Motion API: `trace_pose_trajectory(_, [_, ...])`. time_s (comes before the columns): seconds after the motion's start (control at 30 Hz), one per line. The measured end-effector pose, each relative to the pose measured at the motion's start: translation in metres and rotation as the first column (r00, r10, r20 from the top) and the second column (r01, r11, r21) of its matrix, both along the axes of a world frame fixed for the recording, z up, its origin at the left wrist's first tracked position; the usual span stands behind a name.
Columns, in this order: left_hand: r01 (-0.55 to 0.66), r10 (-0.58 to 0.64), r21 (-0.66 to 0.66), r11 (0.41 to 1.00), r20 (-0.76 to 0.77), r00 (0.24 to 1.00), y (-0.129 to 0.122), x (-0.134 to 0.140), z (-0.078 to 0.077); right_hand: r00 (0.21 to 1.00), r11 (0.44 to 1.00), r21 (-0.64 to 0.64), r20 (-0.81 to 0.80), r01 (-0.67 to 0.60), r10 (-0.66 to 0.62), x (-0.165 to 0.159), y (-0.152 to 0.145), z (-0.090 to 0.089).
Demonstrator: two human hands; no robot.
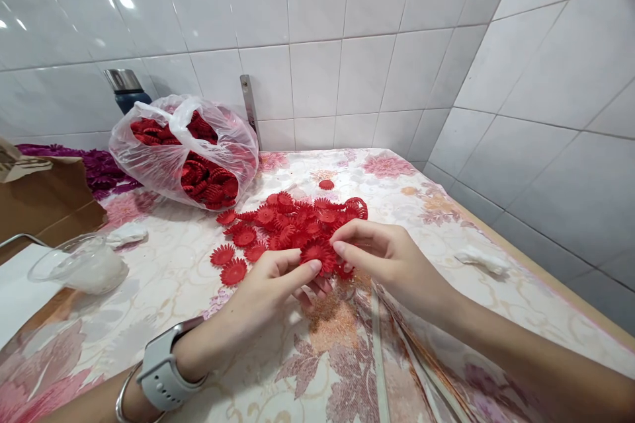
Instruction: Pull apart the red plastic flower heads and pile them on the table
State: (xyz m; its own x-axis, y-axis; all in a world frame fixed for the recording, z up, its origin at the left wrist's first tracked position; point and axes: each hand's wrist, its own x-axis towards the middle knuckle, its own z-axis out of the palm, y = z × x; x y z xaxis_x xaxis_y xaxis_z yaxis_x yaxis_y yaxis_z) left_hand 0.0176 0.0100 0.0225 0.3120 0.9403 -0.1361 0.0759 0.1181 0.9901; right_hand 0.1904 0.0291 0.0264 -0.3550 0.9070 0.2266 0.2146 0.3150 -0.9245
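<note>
Between my two hands is a red flower [318,255] with narrow pointed petals, held just in front of a pile of similar red flowers [292,219]. My left hand [282,277] pinches its left edge, thumb on top and fingers below. At its right edge, my right hand [380,254] has thumb and index finger brought together on the petals. A few flowers lie loose at the pile's left side, and a single red flower [326,184] sits behind the pile.
A clear plastic bag [243,145] full of red pieces stands back left, before a dark bottle [127,89]. Further left are purple flowers [102,168], a cardboard box [54,201] and a clear cup [84,268] of whitish stuff. Crumpled white tissue [482,259] lies right. Tiled walls [317,79] enclose the table.
</note>
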Motion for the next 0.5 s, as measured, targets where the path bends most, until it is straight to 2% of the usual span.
trace_pose_trajectory(0.07, [0.020,-0.018,0.040,0.999,-0.033,0.999,0.000,0.000,0.001,0.999,0.995,-0.099,-0.051,-0.016,0.011,0.000,0.002,0.001])
trace_pose_trajectory(0.13, [0.038,-0.031,0.089,0.995,-0.081,0.996,0.002,-0.001,0.002,0.997,0.994,-0.111,-0.078,-0.023,0.015,-0.001,0.003,-0.002])
trace_pose_trajectory(0.17, [0.051,-0.035,0.125,0.991,-0.129,0.991,0.002,-0.001,0.001,0.997,0.998,-0.065,-0.082,0.003,-0.008,-0.001,0.003,-0.004])
trace_pose_trajectory(0.23, [0.087,-0.010,0.248,0.965,-0.294,0.956,0.003,-0.003,-0.001,0.994,0.987,0.129,-0.074,0.093,-0.084,-0.003,0.001,-0.008])
trace_pose_trajectory(0.3, [0.141,0.092,0.420,0.896,-0.489,0.868,0.003,-0.004,-0.005,0.993,0.939,0.321,-0.045,0.121,-0.112,-0.005,-0.003,-0.011])
trace_pose_trajectory(0.33, [0.179,0.160,0.499,0.848,-0.562,0.812,0.002,-0.005,-0.007,0.996,0.930,0.357,-0.019,0.087,-0.086,-0.006,-0.005,-0.013])
trace_pose_trajectory(0.4, [0.260,0.269,0.604,0.753,-0.643,0.717,0.001,-0.006,-0.012,1.000,0.956,0.293,0.018,-0.010,0.004,-0.008,-0.009,-0.014])
trace_pose_trajectory(0.5, [0.355,0.370,0.683,0.639,-0.677,0.636,-0.002,-0.007,-0.016,0.997,0.995,0.064,-0.023,-0.072,0.073,-0.011,-0.013,-0.015])
